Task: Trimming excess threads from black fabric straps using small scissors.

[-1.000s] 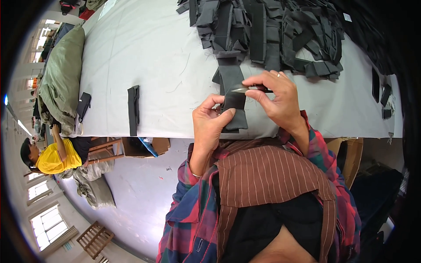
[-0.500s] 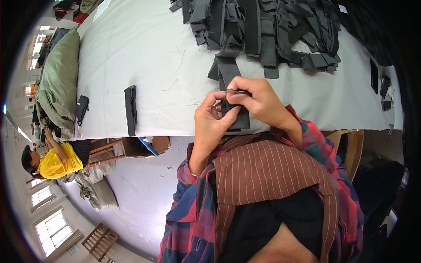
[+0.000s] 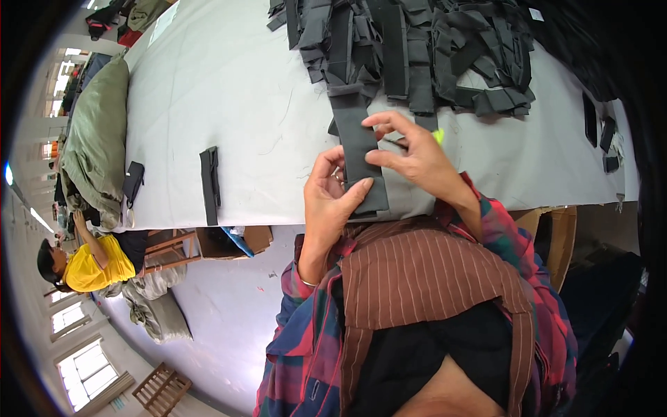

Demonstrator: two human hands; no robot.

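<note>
A dark grey fabric strip (image 3: 358,132) runs from the heap toward me over the table's near edge. My left hand (image 3: 329,201) pinches its lower end, the thumb on top at a folded part and the fingers at its left edge. My right hand (image 3: 417,156) is at the strip's right edge, with thumb and forefinger spread and their tips touching the cloth. Tucked in that palm is what looks like a pair of thread snips (image 3: 438,136), with a yellow-green end and a dark blade; the rest is hidden by the hand.
A heap of dark strips (image 3: 399,55) covers the far middle of the pale-covered table (image 3: 236,90). One folded strip (image 3: 210,184) and a small black pouch (image 3: 133,182) lie leftward. A green bundle (image 3: 96,132) rests at the left edge. Beyond, a person in yellow (image 3: 104,264) sits.
My right thumb and forefinger have parted from a closed pinch and moved slightly right. The yellow-green end has come into view, and more of the strip shows flat between my hands.
</note>
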